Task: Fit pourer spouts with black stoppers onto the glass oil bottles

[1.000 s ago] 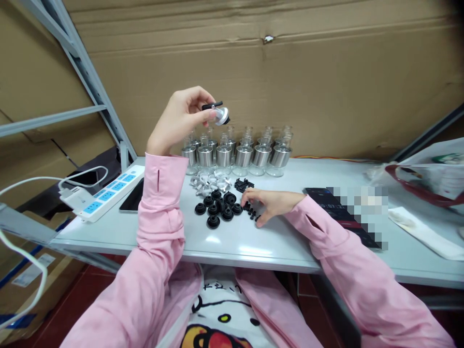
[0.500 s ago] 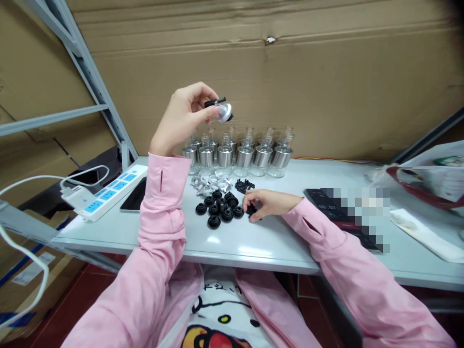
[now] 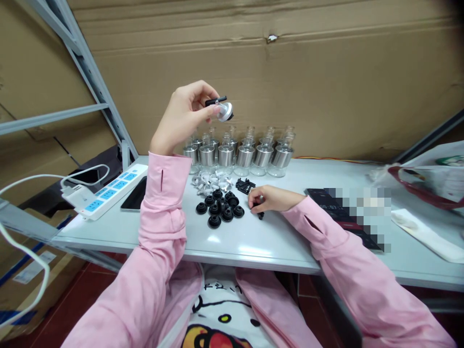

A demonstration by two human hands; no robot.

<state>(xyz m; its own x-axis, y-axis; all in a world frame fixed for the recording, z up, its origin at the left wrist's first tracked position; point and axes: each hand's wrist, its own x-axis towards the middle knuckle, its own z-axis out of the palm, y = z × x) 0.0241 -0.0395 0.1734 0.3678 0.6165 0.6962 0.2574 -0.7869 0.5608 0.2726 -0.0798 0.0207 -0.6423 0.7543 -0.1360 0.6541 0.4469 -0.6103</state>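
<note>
My left hand point(image 3: 190, 113) is raised above the bottles, its fingers closed on a silver spout piece point(image 3: 225, 112) with a black lever on top. My right hand point(image 3: 271, 198) is low over the table, its fingers curled together at some small black parts point(image 3: 261, 215); what it pinches is hidden. Left of it lie several round black stoppers point(image 3: 226, 214). Behind them are white and silver pieces point(image 3: 210, 183) and a pile of black levers point(image 3: 245, 185). Glass bottles with metal sleeves point(image 3: 245, 157) stand upright in rows at the back.
On the left of the table point(image 3: 290, 246) are a white power strip point(image 3: 108, 193) with a cable and a dark phone point(image 3: 136, 195). A dark device with a timer point(image 3: 335, 208), a white strip point(image 3: 427, 237) and a plastic bag point(image 3: 442, 174) lie right. Cardboard point(image 3: 253, 77) stands behind.
My right hand has shifted slightly right and up, its fingers curled closer, uncovering more of the small black parts. My left hand has stayed nearly still with the spout piece.
</note>
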